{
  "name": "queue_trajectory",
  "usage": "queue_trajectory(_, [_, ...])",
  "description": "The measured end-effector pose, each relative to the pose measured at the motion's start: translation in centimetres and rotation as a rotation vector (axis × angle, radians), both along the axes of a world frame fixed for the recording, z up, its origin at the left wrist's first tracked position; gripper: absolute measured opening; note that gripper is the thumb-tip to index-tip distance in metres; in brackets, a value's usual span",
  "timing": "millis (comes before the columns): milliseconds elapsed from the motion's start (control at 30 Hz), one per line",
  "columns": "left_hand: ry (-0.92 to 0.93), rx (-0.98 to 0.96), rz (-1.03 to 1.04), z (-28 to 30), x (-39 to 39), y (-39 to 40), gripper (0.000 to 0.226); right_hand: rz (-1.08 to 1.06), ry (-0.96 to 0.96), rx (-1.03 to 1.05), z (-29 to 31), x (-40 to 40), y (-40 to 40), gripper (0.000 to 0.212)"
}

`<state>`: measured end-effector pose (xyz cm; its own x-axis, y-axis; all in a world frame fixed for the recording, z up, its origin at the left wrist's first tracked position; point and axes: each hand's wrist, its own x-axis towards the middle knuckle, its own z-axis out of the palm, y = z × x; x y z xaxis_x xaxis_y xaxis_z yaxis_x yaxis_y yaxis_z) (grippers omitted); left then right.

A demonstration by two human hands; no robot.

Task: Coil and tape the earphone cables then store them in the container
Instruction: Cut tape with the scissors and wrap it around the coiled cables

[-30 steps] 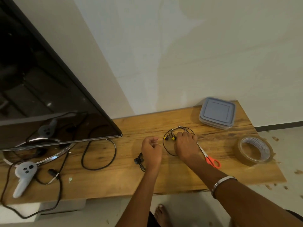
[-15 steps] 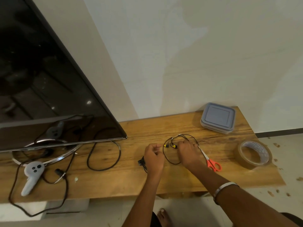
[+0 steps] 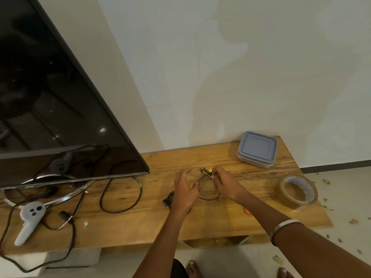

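Coiling is under way: the right hand (image 3: pixel 224 184) has its grip pinched on the earphone cable (image 3: pixel 206 175) near the yellow bud, above the table (image 3: pixel 156 221), while the left hand (image 3: pixel 185 189) pinches a strand. Next, likely, the loop needs tightening before tape (image 3: pixel 298 191) goes on; the container (image 3: pixel 257 148) waits lidded.

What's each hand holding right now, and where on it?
Both hold the thin black earphone cable: right hand pinches it beside the yellow earbuds, left hand pinches the loop's left side.
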<state>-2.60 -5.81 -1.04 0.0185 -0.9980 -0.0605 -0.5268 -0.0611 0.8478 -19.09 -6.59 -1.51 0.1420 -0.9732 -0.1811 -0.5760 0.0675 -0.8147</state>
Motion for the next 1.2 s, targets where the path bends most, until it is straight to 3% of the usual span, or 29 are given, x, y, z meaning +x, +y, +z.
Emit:
queue_trajectory(100, [-0.078,0.135,-0.026,-0.2,-0.4,-0.2,0.051,-0.042,-0.064,-0.032,1.2,-1.2,0.0,0.006])
queue_trajectory(200, [-0.100,0.295,-0.005,-0.5,-1.2,0.0,0.048,-0.023,0.038,-0.054,1.6,-1.8,0.6,0.004])
queue_trajectory(267, [0.014,0.414,0.054,-0.4,-2.0,0.3,0.043,-0.006,0.125,-0.062,1.0,-1.5,1.3,0.007])
queue_trajectory(367, [0.344,0.567,0.171,-0.1,-3.2,0.8,0.022,0.054,0.208,-0.072,-0.5,-0.8,2.7,0.007])
queue_trajectory(467, [0.483,0.554,0.193,-0.8,-3.4,0.8,0.029,0.124,0.208,-0.025,-1.2,-0.3,3.5,0.004])
queue_trajectory(633, [0.296,0.546,0.101,-1.9,-3.0,0.2,0.030,0.210,0.175,-0.085,-2.0,-0.5,3.7,0.013])
queue_trajectory(733, [0.153,0.432,0.049,-2.2,-2.6,0.2,0.034,0.243,0.207,-0.126,-1.3,-1.3,3.5,0.017])
queue_trajectory(867, [0.115,0.341,-0.103,-1.4,-2.4,0.7,0.039,0.033,0.175,-0.285,-0.4,-2.6,2.8,0.007])
queue_trajectory(900, [0.099,0.326,-0.132,-1.2,-2.3,0.7,0.040,0.002,0.202,-0.308,-0.2,-2.8,2.6,0.013])
queue_trajectory(1000, [0.090,0.304,-0.194,-0.8,-2.2,0.7,0.038,0.095,0.324,-0.226,0.1,-2.8,1.9,0.042])
queue_trajectory(1100, [0.081,0.313,-0.245,-0.1,-2.0,1.1,0.037,0.158,0.435,-0.129,0.6,-2.3,1.5,0.032])
queue_trajectory(1200, [0.072,0.331,-0.255,0.4,-1.6,1.5,0.036,0.140,0.367,-0.089,1.3,-2.4,1.7,0.023])
